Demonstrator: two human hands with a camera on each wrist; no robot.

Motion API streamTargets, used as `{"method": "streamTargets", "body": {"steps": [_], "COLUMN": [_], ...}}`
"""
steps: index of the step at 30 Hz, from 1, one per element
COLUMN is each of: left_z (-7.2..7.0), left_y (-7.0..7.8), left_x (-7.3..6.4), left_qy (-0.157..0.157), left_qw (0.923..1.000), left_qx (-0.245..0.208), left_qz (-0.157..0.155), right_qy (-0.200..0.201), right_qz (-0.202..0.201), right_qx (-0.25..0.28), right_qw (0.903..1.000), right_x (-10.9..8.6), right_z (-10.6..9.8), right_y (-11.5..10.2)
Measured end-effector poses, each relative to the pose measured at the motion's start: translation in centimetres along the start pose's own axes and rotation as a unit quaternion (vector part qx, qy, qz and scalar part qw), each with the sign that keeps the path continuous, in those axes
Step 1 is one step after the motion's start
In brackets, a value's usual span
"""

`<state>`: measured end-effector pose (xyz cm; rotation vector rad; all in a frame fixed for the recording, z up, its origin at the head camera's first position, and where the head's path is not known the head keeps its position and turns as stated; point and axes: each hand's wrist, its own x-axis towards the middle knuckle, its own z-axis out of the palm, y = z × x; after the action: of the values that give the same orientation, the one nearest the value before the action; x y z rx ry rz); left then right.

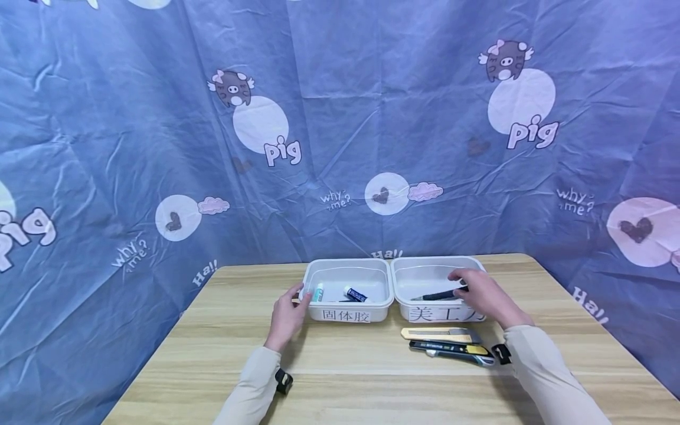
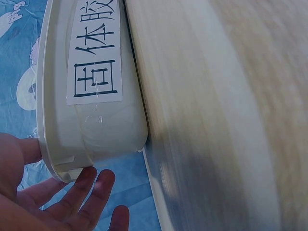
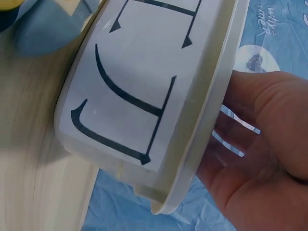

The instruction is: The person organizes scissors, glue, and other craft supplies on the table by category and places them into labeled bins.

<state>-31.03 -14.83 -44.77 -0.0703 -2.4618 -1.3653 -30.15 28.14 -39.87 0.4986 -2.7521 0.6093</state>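
Two white plastic boxes with Chinese labels stand side by side. My left hand (image 1: 287,319) grips the left corner of the left box (image 1: 347,313), thumb on its rim and fingertips under the corner in the left wrist view. Inside that box lie a pale green glue stick (image 1: 319,293) and a dark blue one (image 1: 355,294). My right hand (image 1: 480,293) reaches over the right box (image 1: 401,307) and holds the end of a dark utility knife (image 1: 438,295) between thumb and fingers. In the right wrist view the rim hides the knife.
In front of the right box lie a yellow utility knife (image 1: 441,335), a black and yellow one (image 1: 448,348) and a grey-blue one (image 1: 467,358). The wooden table (image 1: 340,389) ends just behind the boxes, where a blue printed cloth (image 1: 340,147) hangs.
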Motion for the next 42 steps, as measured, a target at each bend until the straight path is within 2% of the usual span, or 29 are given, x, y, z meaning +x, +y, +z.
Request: {"method": "streamTargets", "body": {"steps": [5,13,21,28,37,42], "left_z": [0.0,-0.1,0.1,0.1,0.1,0.2], "left_y": [0.1,0.2,0.1,0.0,0.0,0.1], "left_x": [0.0,-0.1,-0.1,0.0,0.0,0.1], "left_qy": [0.002,0.001,0.0,0.002,0.012,0.014], "left_qw": [1.0,1.0,1.0,1.0,0.9999,0.9999], "left_qx": [0.002,0.001,0.0,-0.005,0.006,0.006], "left_qz": [0.001,0.002,0.0,0.001,0.007,0.008], "right_qy": [0.015,0.013,0.018,0.045,0.065,0.096], "right_qz": [-0.005,-0.002,0.0,-0.029,-0.014,-0.039], "right_qx": [0.012,0.032,0.03,0.016,-0.029,-0.05], "right_qw": [0.9998,0.9994,0.9994,0.9984,0.9974,0.9934], "right_x": [0.1,-0.1,-0.4,-1.0,-2.4,-3.5], "right_z": [-0.3,-0.4,-0.3,-0.2,-0.6,-0.6], "right_y": [0.0,-0.2,-0.3,-0.8,-2.1,-2.6]}}
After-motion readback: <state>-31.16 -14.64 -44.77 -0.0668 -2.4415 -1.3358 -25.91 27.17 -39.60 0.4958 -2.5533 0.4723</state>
